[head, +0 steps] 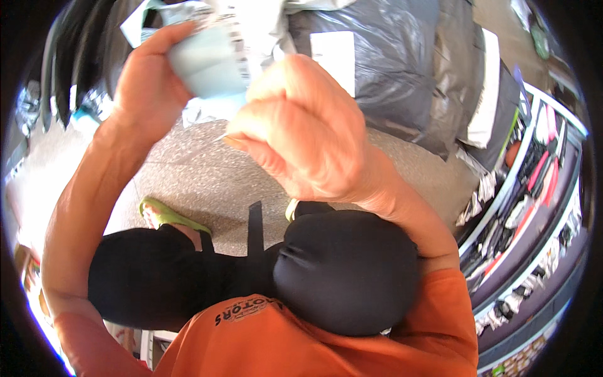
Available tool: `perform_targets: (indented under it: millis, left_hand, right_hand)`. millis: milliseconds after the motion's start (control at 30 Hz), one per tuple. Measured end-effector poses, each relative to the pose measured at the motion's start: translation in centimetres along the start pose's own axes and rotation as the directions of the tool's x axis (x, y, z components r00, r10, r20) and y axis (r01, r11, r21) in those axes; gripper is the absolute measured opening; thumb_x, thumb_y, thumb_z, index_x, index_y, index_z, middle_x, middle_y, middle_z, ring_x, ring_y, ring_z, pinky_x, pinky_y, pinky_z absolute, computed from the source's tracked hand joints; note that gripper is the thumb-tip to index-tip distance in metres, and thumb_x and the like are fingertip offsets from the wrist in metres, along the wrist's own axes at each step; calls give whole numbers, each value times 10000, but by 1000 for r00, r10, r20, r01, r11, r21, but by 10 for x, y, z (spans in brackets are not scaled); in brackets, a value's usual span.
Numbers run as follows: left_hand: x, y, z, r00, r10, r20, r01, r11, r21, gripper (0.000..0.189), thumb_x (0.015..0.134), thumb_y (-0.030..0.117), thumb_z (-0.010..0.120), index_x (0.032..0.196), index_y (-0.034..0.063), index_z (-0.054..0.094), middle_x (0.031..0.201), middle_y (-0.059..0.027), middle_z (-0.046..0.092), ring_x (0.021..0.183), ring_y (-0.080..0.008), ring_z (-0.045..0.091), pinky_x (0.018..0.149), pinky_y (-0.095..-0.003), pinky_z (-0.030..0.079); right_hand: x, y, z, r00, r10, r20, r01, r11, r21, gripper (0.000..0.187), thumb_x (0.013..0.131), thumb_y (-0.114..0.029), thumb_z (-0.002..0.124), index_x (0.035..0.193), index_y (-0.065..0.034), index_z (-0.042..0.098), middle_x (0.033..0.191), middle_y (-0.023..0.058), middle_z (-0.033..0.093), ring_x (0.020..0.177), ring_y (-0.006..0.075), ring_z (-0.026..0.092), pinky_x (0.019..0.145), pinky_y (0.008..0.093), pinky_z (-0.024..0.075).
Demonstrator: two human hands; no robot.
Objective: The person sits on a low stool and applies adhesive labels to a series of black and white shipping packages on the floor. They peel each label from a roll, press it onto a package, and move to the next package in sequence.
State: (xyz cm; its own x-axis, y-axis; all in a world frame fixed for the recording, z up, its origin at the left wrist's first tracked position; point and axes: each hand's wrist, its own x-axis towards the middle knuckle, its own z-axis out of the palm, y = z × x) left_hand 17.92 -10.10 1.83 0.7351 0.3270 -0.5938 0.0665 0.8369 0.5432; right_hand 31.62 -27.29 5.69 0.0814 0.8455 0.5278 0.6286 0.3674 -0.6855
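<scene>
My left hand (153,82) is raised at the upper left, its thumb and fingers round a pale blue printed sheet or packet (207,61); blur hides exactly what it is. My right hand (301,127) is curled at the centre, thumb against the bent fingers, beside the right edge of the pale blue item. A thin light bit shows at its fingertips, too small to name. Behind both hands lie white printed packaging (259,28) and a large dark plastic bag (391,61) that bears a white label (332,61).
At the right stands a light-framed rack (506,188) with dark and pink items. Another dark bag with a white label (485,89) lies near it. Black items (85,52) hang at the upper left. The speckled floor (188,160) shows below my hands, with my green sandal (172,214).
</scene>
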Motion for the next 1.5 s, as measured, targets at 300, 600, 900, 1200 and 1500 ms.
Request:
perform_targets:
  millis: [300,600,900,1200,1500]
  left_hand:
    - [15,6,-30,920,166,-355,-55,951,303,365,977,301,448,1223,56,561,1114,-85,641,1066,-182,612,979,-346,444]
    - [18,-3,-23,915,219,-339,-40,885,465,365,964,326,470,1218,92,590,1116,-75,642,1101,-189,591,989,-387,432]
    - [16,14,-25,923,197,-330,-47,910,412,360,941,294,521,1172,27,591,1046,-107,670,980,-196,647,930,-331,475]
    - [17,13,-21,896,208,-392,27,857,515,478,909,353,531,1248,21,481,1110,-144,605,1047,-230,590,1030,-427,383]
    - [17,11,-22,895,219,-388,28,841,541,463,933,355,509,1245,12,500,1134,-149,607,1081,-231,591,1041,-410,380]
  right_hand:
    - [-64,16,-147,362,932,-32,-904,359,230,50,875,-97,654,903,-56,646,767,-34,593,655,35,484,619,170,384]
    - [-107,56,-197,176,976,127,-982,183,-50,183,826,-228,710,791,-68,630,704,-56,545,605,34,386,531,204,300]
    - [-107,58,-200,123,975,186,-990,134,-49,199,823,-232,716,765,-87,592,693,-65,534,584,28,389,524,190,299]
    - [-106,58,-196,148,973,178,-986,159,-49,211,816,-223,719,802,-32,630,703,-39,540,631,46,409,544,222,307]
    - [-110,68,-186,263,949,171,-937,294,-190,204,814,-196,716,791,-23,611,707,-18,560,654,62,472,571,238,365]
